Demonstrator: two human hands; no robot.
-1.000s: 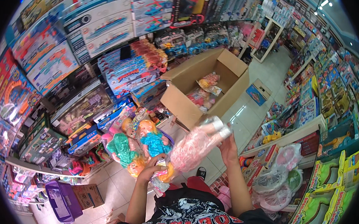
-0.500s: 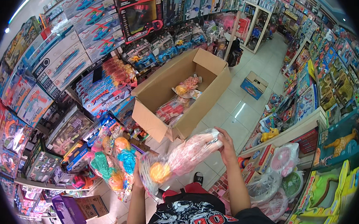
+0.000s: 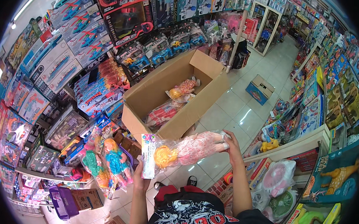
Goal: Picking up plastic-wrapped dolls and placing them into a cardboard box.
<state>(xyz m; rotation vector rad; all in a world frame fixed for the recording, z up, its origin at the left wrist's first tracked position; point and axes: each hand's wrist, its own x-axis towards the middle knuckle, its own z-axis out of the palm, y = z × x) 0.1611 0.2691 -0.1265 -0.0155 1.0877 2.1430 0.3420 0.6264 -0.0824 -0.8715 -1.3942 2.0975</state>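
Note:
A blond doll in a pink-and-white flowered dress (image 3: pixel 198 148) lies stretched across in front of me in a clear plastic bag. My left hand (image 3: pixel 141 175) is closed on the printed header card (image 3: pixel 148 156) at its head end. My right hand (image 3: pixel 232 146) grips the bag by the doll's feet. Just beyond stands an open cardboard box (image 3: pixel 198 109) holding another blond doll (image 3: pixel 184 88) and a bagged red-and-pink doll or dress (image 3: pixel 165 114), partly hidden by the wall. Left of my left hand are bagged dolls, one in blue (image 3: pixel 116 159) and one in green (image 3: pixel 95 166).
Packed toy shelves line the left, with a purple basket (image 3: pixel 60 203) low down. On the tiled floor (image 3: pixel 236 111) stands a small blue-and-brown carton (image 3: pixel 260 90). To the right, bagged toy fans (image 3: pixel 279 174) and a boxed toy deer (image 3: pixel 336 177) sit close to my right arm.
The bagged doll has swung from a slant to nearly level, its header card now facing up. Both hands keep hold of its ends. The view has shifted slightly.

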